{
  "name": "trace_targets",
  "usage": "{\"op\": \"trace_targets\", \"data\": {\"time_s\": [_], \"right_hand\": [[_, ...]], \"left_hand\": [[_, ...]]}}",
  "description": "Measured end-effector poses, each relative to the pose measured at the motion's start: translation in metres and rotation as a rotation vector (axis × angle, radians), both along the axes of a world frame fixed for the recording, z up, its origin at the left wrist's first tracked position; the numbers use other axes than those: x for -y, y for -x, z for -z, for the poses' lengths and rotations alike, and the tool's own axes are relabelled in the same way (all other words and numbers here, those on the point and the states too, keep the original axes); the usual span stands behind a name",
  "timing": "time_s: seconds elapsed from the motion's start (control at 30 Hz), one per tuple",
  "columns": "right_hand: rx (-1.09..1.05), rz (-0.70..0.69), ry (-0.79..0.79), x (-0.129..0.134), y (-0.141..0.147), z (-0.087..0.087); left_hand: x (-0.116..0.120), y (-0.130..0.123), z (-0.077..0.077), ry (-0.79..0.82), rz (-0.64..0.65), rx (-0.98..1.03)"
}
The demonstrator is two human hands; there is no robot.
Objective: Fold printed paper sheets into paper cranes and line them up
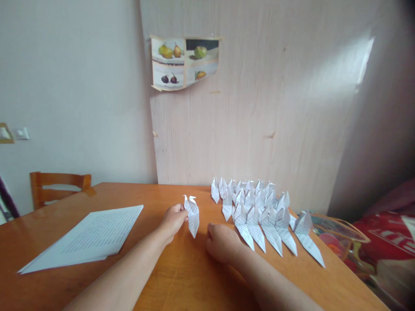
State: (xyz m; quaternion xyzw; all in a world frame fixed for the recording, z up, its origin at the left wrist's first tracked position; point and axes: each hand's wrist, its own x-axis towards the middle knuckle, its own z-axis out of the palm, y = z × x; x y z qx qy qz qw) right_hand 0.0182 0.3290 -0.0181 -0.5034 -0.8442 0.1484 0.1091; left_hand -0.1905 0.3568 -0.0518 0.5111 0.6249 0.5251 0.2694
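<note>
My left hand (174, 219) pinches a folded paper crane (193, 216) between thumb and fingers, just above the wooden table. The crane is white with printed lines, its two thin points up and a wing hanging toward me. To its right, my right hand (223, 242) is curled into a fist low over the table, with nothing showing in it; its fingertips are hidden. Just beyond and to the right of that hand stand several similar paper cranes (272, 231) in rows, the nearest one (308, 239) a little apart on the right.
A stack of printed paper sheets (100, 235) lies on the left of the table (175, 285). Behind the left edge is a wooden chair (60, 185). A fruit picture (184, 62) hangs on the board behind. Off the right edge are a mesh-like container (340, 229) and a red bag (385, 235).
</note>
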Motion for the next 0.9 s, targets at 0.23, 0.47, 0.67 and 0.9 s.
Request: {"op": "trace_targets", "data": {"time_s": [0.23, 0.47, 0.67, 0.9], "right_hand": [[-0.276, 0.118, 0.130, -0.019, -0.004, 0.010], [-0.720, 0.241, 0.408, -0.029, -0.008, 0.018], [-1.011, 0.262, 0.567, -0.034, -0.013, 0.017], [-1.135, 0.158, 0.672, -0.025, -0.007, 0.012]], "left_hand": [[0.023, -0.021, 0.007, 0.020, 0.130, -0.033], [0.029, -0.028, 0.003, 0.046, 0.200, -0.114], [0.024, -0.028, 0.009, 0.065, 0.234, -0.141], [0.020, -0.027, 0.014, 0.078, 0.222, -0.147]]}}
